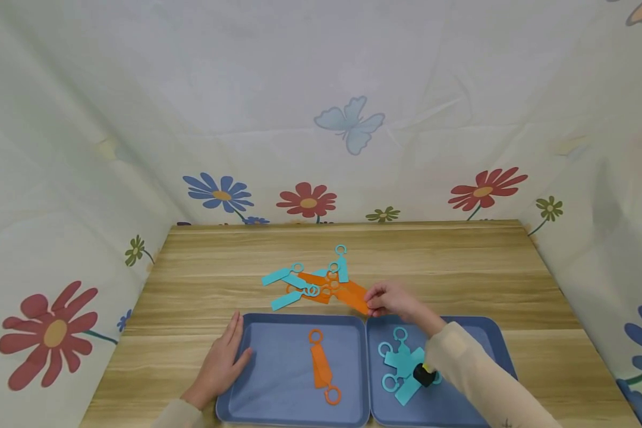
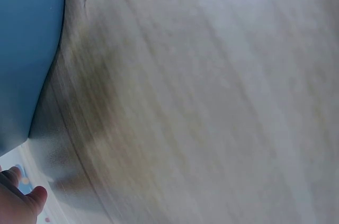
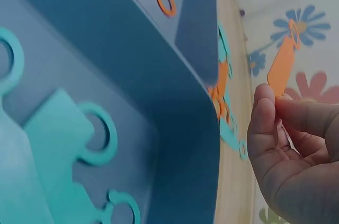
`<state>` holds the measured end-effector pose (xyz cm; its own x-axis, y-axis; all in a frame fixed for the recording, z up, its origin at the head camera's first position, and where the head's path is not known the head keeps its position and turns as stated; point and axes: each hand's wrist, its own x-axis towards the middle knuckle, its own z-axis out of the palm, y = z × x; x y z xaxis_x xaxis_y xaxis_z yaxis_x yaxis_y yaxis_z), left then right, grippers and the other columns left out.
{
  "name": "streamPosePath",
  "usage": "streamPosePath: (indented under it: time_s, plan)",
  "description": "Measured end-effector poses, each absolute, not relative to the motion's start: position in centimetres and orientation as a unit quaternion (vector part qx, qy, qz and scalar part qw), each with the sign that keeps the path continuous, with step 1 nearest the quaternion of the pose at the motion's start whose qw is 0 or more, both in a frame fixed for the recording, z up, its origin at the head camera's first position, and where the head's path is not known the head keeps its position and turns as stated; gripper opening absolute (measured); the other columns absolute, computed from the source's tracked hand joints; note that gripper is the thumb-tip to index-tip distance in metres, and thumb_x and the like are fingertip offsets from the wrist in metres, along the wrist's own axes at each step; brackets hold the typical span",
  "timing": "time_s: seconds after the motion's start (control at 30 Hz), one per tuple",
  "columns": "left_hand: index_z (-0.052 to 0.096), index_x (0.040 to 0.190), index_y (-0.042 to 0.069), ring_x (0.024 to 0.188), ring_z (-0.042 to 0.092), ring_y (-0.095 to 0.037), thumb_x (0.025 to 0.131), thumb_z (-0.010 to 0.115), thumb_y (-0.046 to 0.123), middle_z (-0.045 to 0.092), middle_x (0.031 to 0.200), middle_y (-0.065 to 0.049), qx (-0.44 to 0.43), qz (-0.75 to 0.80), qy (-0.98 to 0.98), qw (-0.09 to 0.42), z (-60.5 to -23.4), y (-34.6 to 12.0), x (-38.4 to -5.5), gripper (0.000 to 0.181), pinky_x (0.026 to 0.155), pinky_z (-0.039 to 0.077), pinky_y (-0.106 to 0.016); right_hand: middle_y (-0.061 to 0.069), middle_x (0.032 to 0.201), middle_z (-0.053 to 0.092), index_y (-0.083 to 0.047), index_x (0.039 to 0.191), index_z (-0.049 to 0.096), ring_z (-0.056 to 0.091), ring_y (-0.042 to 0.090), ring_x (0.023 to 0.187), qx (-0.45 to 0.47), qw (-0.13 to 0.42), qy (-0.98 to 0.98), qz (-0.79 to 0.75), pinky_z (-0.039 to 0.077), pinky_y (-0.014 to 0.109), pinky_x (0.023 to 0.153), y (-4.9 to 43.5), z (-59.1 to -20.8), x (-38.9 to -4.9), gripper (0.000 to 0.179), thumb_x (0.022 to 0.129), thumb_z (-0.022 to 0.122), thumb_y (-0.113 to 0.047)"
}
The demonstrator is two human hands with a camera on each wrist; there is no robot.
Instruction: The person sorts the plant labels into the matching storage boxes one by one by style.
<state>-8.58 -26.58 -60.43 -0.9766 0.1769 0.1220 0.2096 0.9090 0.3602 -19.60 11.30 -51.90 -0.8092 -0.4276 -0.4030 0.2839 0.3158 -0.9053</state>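
My right hand [image 1: 398, 302] pinches the plain end of an orange tag with a ring at its other end [image 3: 282, 68], between thumb and fingertips. In the right wrist view the tag stands up from the fingers. Just left of that hand, turquoise ringed tags [image 1: 286, 300] and orange ones lie in an overlapping pile on the table. My left hand [image 1: 219, 365] rests at the left rim of the left blue tray [image 1: 267, 392], fingers straight. Two orange tags [image 1: 321, 365] lie inside this tray. Several turquoise tags [image 1: 403, 361] overlap in the right blue tray [image 1: 487, 336], partly hidden by my right wrist.
The trays stand side by side at the near edge of the wooden table [image 1: 214, 255]. A pale cloth with printed flowers [image 1: 348, 125] hangs behind and at both sides. A black and yellow piece [image 1: 424, 374] shows at my right wrist, above the right tray.
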Motion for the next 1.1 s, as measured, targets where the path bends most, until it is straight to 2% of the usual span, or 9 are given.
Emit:
streamPosePath:
  time_s: [0.2, 0.4, 0.77, 0.87, 1.1]
  plan:
    - [0.022, 0.137, -0.006, 0.128, 0.029, -0.035, 0.085, 0.055, 0.027, 0.017, 0.146, -0.019, -0.101, -0.189, -0.976, 0.043, -60.4, -26.6, -8.6, 0.07, 0.097, 0.033, -0.05, 0.007, 0.07, 0.06, 0.012, 0.092, 0.058, 0.059, 0.014, 0.058, -0.097, 0.323, 0.754, -0.563, 0.054, 0.037, 0.066, 9.6, -52.1, -18.3, 0.013, 0.082, 0.053, 0.005]
    - [0.022, 0.137, -0.005, 0.128, 0.029, -0.035, 0.085, 0.055, 0.027, 0.017, 0.146, -0.019, -0.104, -0.189, -0.975, 0.047, -60.6, -26.7, -8.7, 0.07, 0.097, 0.033, -0.05, 0.005, 0.065, 0.059, 0.009, 0.085, 0.062, 0.057, 0.011, 0.054, -0.132, 0.331, 0.769, -0.531, 0.053, 0.03, 0.057, 8.0, -53.3, -17.2, 0.009, 0.08, 0.055, 0.006]
    - [0.022, 0.137, -0.005, 0.129, 0.029, -0.035, 0.086, 0.054, 0.028, 0.016, 0.147, -0.018, -0.102, -0.193, -0.975, 0.045, -60.6, -26.6, -8.7, 0.069, 0.097, 0.032, -0.05, 0.014, 0.062, 0.064, 0.003, 0.073, 0.065, 0.058, 0.014, 0.049, -0.215, 0.315, 0.799, -0.465, 0.053, 0.036, 0.052, 5.6, -54.7, -15.8, 0.01, 0.074, 0.058, 0.01]
    - [0.022, 0.137, -0.005, 0.129, 0.029, -0.035, 0.085, 0.055, 0.027, 0.015, 0.147, -0.018, -0.1, -0.193, -0.975, 0.044, -60.6, -26.6, -8.7, 0.069, 0.097, 0.033, -0.05, 0.013, 0.06, 0.063, 0.003, 0.071, 0.064, 0.057, 0.016, 0.048, -0.242, 0.304, 0.808, -0.443, 0.052, 0.033, 0.049, 5.0, -55.0, -15.4, 0.011, 0.072, 0.058, 0.011]
    - [0.024, 0.137, -0.006, 0.128, 0.03, -0.035, 0.085, 0.056, 0.026, 0.017, 0.146, -0.018, -0.105, -0.194, -0.974, 0.054, -60.5, -26.6, -8.7, 0.069, 0.096, 0.034, -0.05, 0.005, 0.053, 0.06, -0.002, 0.066, 0.065, 0.054, 0.014, 0.043, -0.269, 0.296, 0.838, -0.372, 0.044, 0.018, 0.041, 3.9, -55.5, -14.7, 0.014, 0.07, 0.059, 0.011]
